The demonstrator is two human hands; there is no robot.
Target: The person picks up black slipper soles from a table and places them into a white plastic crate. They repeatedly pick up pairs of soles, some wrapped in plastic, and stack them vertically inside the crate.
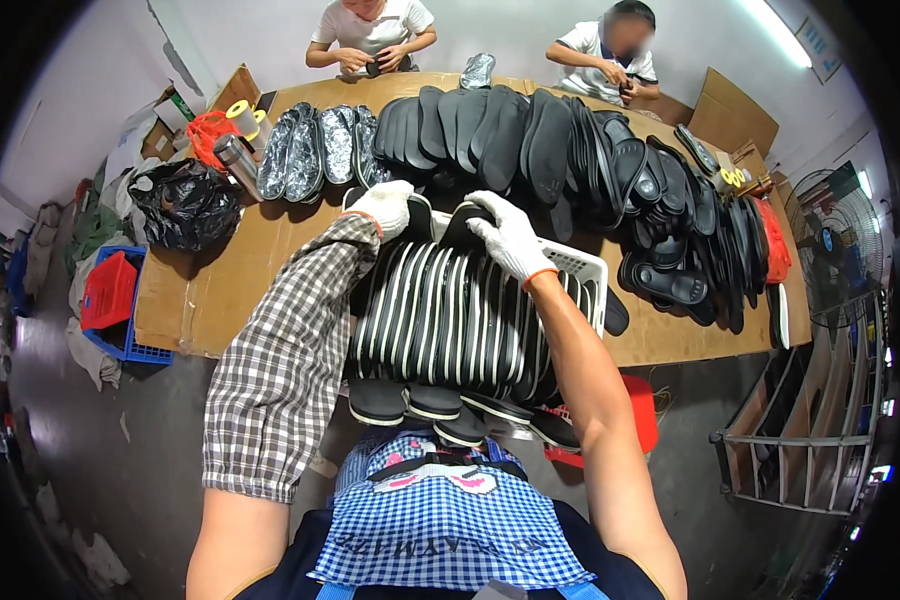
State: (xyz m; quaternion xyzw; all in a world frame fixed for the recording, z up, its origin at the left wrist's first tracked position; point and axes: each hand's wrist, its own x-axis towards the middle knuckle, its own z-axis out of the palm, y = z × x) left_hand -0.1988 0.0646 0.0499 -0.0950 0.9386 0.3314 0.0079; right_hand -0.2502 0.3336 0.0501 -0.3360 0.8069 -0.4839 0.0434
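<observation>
In white knit gloves, both my hands reach to the far end of a packed row of black shoe soles with white edges point(450, 320). The soles stand on edge in a white plastic basket point(598, 285). My left hand point(385, 207) is closed on a black sole point(418, 218) at the basket's far left. My right hand point(510, 243) grips another black sole point(460, 230) just to the right of it. The fingertips are partly hidden behind the soles. Several more soles point(435, 402) lie flat at the near end of the row, by my apron.
A cardboard-covered table point(260, 270) carries rows of black soles point(500, 135), black slippers point(670, 283), plastic-wrapped pairs point(290, 150), a steel flask point(236, 163) and a black bag point(185, 205). Two people work across it. A red stool point(642, 415), blue crate point(148, 345) and rack point(800, 440) stand around.
</observation>
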